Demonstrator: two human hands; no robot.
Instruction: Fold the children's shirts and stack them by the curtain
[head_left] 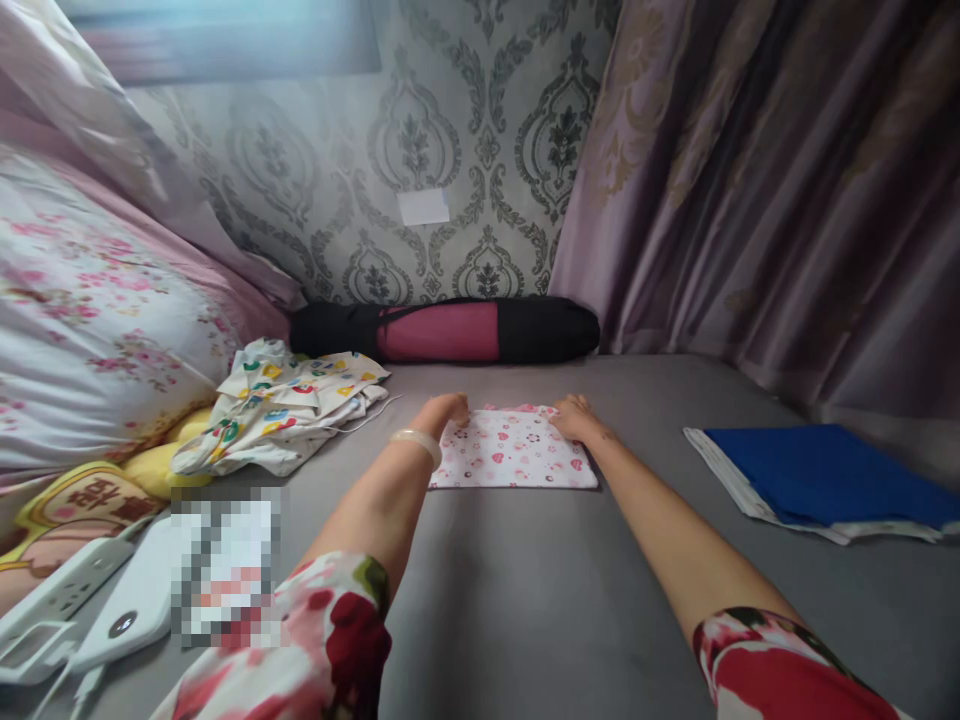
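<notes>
A white cloth (pixel 510 450) with pink hearts and small flowers lies flat on the grey surface, folded into a rectangle. A bit of pink shows along its far edge. My left hand (pixel 448 408), with a pale bangle (pixel 420 447) at the wrist, is closed at the cloth's far left corner; its fingertips are partly hidden. At the far right corner my right hand (pixel 574 416) has its fingers bent over the edge, closed on the fabric. Both arms reach straight forward, in red-and-white floral sleeves.
A black and pink rolled bag (pixel 439 332) lies along the patterned wall. On the right is a folded blue cloth (pixel 825 475). To the left are a crumpled printed garment (pixel 285 405), a floral pillow (pixel 97 330), a power strip (pixel 71 585) and a white power bank (pixel 146 590). Curtains (pixel 712 180) hang at right.
</notes>
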